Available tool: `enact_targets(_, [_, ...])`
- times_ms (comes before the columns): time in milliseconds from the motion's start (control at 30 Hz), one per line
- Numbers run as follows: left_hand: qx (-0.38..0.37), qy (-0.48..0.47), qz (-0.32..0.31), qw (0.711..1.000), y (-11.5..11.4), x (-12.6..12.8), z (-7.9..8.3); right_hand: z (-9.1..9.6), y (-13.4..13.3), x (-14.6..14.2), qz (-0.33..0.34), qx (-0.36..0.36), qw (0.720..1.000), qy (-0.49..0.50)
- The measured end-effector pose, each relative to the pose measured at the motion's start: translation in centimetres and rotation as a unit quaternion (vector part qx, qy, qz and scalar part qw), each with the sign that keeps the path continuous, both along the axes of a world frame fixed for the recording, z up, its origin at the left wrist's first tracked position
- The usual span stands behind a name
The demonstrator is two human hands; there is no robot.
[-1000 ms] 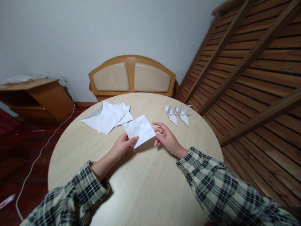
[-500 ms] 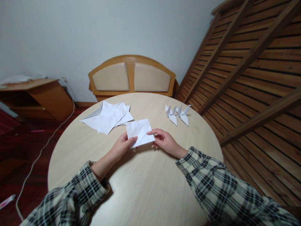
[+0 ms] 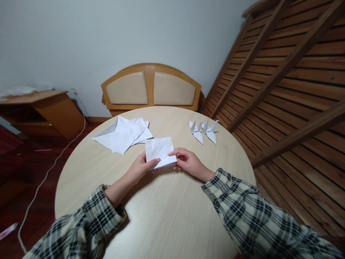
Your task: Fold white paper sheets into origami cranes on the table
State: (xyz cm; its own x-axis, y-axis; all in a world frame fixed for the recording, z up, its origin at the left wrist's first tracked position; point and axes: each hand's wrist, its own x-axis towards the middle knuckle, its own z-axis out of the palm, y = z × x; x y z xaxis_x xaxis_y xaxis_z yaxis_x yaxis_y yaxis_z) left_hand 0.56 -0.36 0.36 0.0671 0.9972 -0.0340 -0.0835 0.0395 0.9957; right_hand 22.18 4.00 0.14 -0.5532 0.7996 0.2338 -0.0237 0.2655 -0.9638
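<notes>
A creased white square of paper (image 3: 159,149) is held just above the round pale wooden table (image 3: 161,216). My left hand (image 3: 140,169) pinches its near left edge, thumb on top. My right hand (image 3: 187,162) pinches its right corner between thumb and fingers. Both sleeves are checked.
A loose pile of crumpled white sheets (image 3: 121,135) lies at the table's far left. Two folded paper cranes (image 3: 203,131) stand at the far right. Behind the table is a wooden headboard (image 3: 151,88); slatted wooden frames (image 3: 283,82) lean at the right. A cable (image 3: 45,172) runs across the floor.
My right hand, open beside the sheet a second ago, has closed on its right corner. The sheet has turned from a diamond slant to nearly square to me.
</notes>
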Motion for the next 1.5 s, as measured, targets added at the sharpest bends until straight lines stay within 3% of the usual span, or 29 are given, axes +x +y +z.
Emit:
enact_targets(367, [0.014, -0.016, -0.044, 0.999, -0.18, 0.16, 0.38, 0.35, -0.1, -0.01, -0.033, -0.053, 0.998, 0.002])
enact_targets(700, [0.016, -0.013, -0.085, 0.996, -0.42, 0.42, -0.09, 0.13, 0.36, -0.14, -0.098, -0.028, 0.995, 0.008])
enact_targets(1067, [0.033, 0.043, -0.113, 0.992, -0.55, 0.46, 0.14, 0.22, 0.44, -0.05, -0.118, 0.024, 0.993, 0.017])
enact_targets(1333, [0.052, 0.093, -0.131, 0.986, -0.6, 0.43, 0.41, 0.51, 0.17, -0.02, -0.109, 0.017, 0.994, 0.0])
enact_targets(1500, [0.054, 0.073, -0.127, 0.988, -0.59, 0.5, 0.31, 0.46, 0.25, 0.06, -0.106, 0.009, 0.994, -0.001])
